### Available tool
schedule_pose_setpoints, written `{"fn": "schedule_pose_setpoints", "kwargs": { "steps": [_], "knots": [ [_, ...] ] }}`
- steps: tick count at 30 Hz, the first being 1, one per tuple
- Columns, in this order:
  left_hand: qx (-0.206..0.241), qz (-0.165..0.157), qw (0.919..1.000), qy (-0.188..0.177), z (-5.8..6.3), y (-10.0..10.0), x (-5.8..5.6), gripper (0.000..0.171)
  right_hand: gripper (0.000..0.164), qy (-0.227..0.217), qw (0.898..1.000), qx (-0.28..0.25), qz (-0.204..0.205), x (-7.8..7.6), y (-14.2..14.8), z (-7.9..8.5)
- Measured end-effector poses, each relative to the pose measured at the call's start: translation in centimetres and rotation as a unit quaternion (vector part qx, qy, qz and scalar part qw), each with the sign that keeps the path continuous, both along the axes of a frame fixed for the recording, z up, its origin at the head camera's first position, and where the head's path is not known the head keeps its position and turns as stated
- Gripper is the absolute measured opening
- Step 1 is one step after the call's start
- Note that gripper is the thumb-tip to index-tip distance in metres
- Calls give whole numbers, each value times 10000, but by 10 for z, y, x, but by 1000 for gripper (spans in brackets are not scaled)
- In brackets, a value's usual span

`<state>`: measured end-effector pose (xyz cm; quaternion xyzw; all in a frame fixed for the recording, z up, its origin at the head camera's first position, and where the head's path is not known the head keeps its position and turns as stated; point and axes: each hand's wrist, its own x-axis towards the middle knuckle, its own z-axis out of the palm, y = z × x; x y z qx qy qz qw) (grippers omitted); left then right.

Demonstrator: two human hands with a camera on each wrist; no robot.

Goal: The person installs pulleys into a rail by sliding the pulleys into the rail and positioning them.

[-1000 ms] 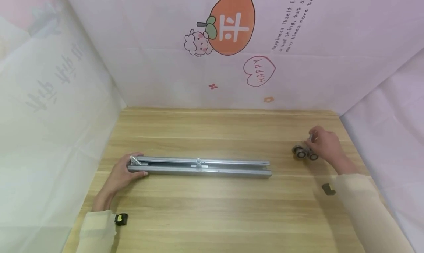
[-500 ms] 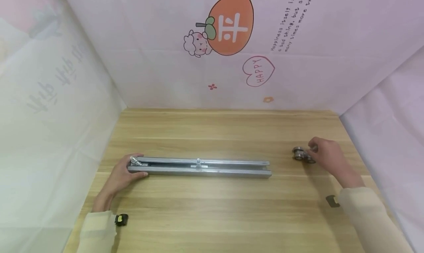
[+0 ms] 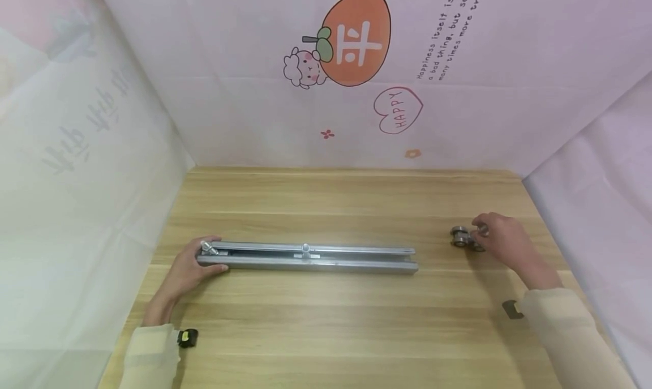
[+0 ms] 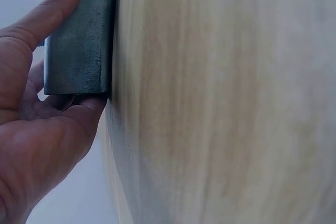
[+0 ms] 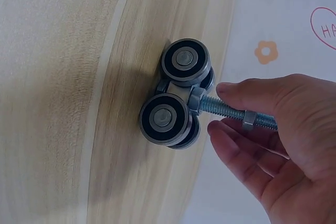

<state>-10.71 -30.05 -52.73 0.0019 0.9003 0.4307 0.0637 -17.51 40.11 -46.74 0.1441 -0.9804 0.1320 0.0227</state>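
Observation:
A steel C-channel rail (image 3: 356,261) lies lengthwise on the table, slot upward. My left hand (image 3: 185,267) grips its left end, with the thumb (image 4: 58,6) along the side and fingers behind and under the end. Inside the slot sit two bolt fittings: a tilted one (image 3: 209,247) beside my left hand and an upright one (image 3: 305,250) near mid-rail. To the right, my right hand (image 3: 501,239) holds a four-wheel trolley roller (image 5: 176,95) by its threaded bolt (image 5: 223,107). Thumb and fingers lie around the bolt, which carries a nut (image 5: 249,119). The wheels are at the tabletop.
The wood-grain table (image 3: 316,332) is bounded by a printed cloth (image 3: 244,111) at the back and pale cloth walls on both sides. A small black-and-yellow device (image 3: 187,338) shows at the left cuff, and another (image 3: 512,310) at the right cuff.
My right hand has moved down and slightly nearer, and the trolley roller's bolt has tipped from upright toward the right. The left hand and the rail stay in place.

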Motion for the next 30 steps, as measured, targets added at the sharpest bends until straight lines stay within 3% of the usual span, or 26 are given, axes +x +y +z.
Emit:
{"fn": "schedule_pose_setpoints", "kwargs": {
  "steps": [30],
  "knots": [
    [19,-13,10000,73,-2,0,0,84,18,-188,9996,162,144,-1,-5,-2]
  ]
}}
